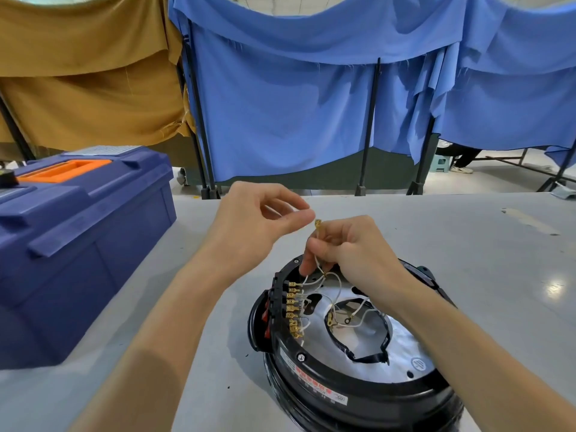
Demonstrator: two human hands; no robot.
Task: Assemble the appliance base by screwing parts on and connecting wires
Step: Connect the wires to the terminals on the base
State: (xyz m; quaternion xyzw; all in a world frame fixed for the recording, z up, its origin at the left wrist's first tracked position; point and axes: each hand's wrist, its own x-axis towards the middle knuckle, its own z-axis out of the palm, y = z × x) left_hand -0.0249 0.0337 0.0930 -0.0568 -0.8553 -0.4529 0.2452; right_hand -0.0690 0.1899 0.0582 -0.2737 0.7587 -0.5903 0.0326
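Note:
A round black appliance base (352, 397) with a silver metal plate (399, 347) lies upside down on the grey table. A row of brass spade terminals (293, 307) lines its left inner edge, with white wires (333, 294) looping across the plate to ring lugs (338, 321). My right hand (349, 247) pinches a white wire and lifts it above the base, its brass terminal (318, 225) sticking up. My left hand (258, 216) hovers just left of that terminal, thumb and forefinger nearly together and close to the terminal's tip; whether they touch it I cannot tell.
A large blue toolbox (78, 244) with an orange handle (65, 171) stands on the table's left side. Blue curtains (296, 104) and a brown curtain (87, 73) hang behind the table (483, 244). A person's legs and a small stool (442, 163) show at far right.

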